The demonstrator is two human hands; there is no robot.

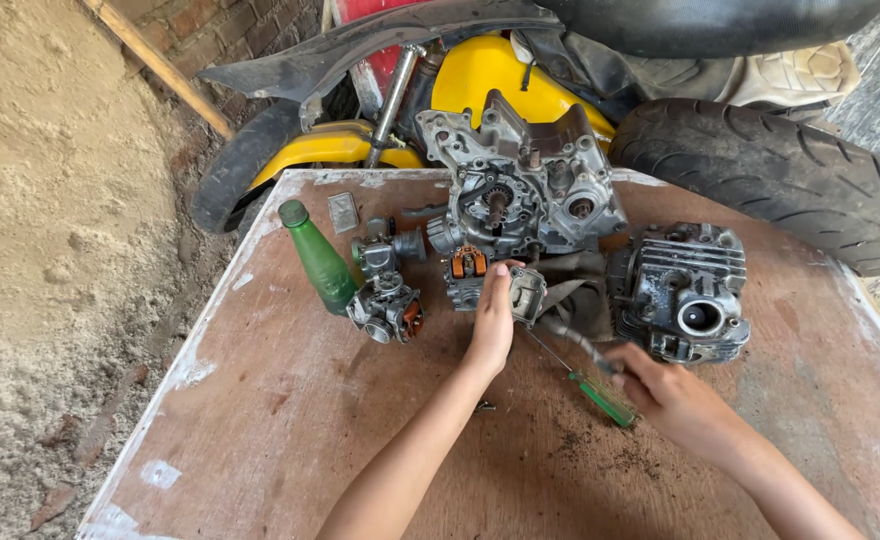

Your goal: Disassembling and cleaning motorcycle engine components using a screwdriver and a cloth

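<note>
Grey cast-metal part [526,292]: rigid, probably light, sharp-edged; left hand [492,320] fingers clamp its near left edge. Right hand [665,388] fingers close around the green-handled screwdriver [600,395].

Small grey metal cover [527,292], squarish, tilted on edge mid-table below the engine case. Green-handled screwdriver [588,383] lies diagonally, tip toward it.

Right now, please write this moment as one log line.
left hand: on small metal part | right hand: holds green screwdriver | table: crankcase, bottle
</note>
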